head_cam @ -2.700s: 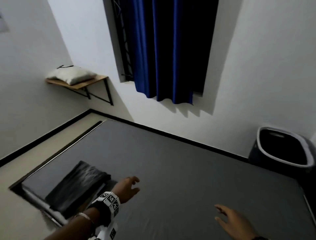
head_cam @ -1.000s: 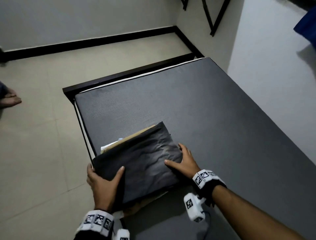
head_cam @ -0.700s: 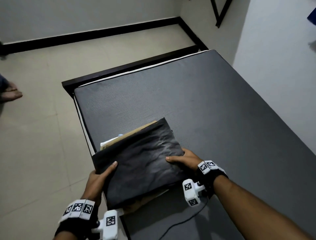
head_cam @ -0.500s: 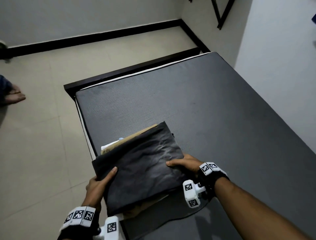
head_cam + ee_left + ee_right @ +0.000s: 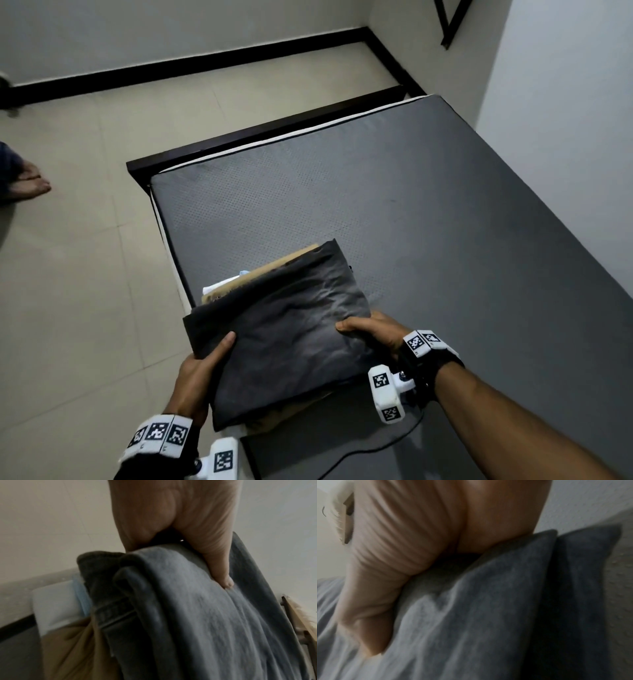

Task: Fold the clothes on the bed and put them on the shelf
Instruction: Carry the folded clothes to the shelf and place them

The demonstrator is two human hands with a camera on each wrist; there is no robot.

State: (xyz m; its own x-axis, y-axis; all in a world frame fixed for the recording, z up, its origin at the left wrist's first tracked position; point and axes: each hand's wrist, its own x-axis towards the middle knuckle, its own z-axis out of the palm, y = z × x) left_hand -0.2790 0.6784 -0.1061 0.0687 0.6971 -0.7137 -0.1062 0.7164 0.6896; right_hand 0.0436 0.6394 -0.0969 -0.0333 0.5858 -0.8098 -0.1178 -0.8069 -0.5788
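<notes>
- Left hand (image 5: 198, 373) grips the near-left edge of the stack of folded clothes (image 5: 284, 329), thumb on top.
- Right hand (image 5: 373, 330) grips its right edge.
- Stack at the bed's (image 5: 445, 222) near-left edge.

The bed (image 5: 394, 212), its grey mattress in a dark frame, stands on the tiled floor (image 5: 85, 291). The stack of folded clothes (image 5: 281, 329), between both grips, seems to rest on its near corner; a black cable (image 5: 373, 448) lies below the right grip.
</notes>
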